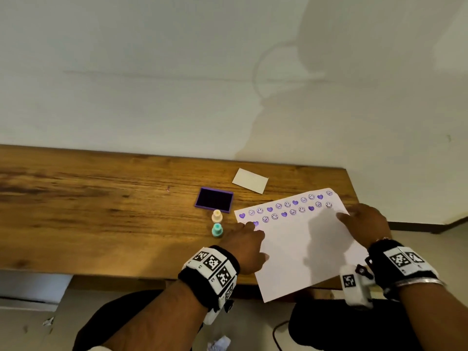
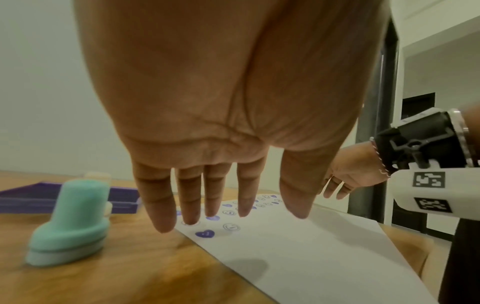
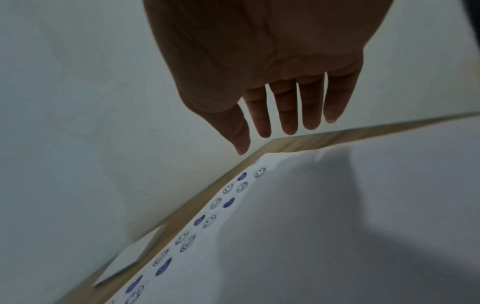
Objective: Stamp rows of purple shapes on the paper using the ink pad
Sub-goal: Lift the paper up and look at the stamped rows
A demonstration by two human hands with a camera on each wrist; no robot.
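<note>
A white paper (image 1: 304, 249) lies tilted on the wooden table (image 1: 101, 211), with two rows of purple hearts and smileys along its far edge and a third row begun at the left. My left hand (image 1: 247, 235) hovers flat at the paper's left edge, fingers straight (image 2: 192, 205), holding nothing. My right hand (image 1: 359, 219) is open over the paper's right edge, fingers spread (image 3: 288, 115). The purple ink pad (image 1: 214, 200) lies open left of the paper. A cream stamp (image 1: 217, 216) and a teal stamp (image 1: 217, 230) stand upright beside my left hand.
A small white card (image 1: 250, 180) lies behind the paper near the wall. The paper's near corner overhangs the table's front edge. The table's right end is just past my right hand. Bare wood stretches to the left.
</note>
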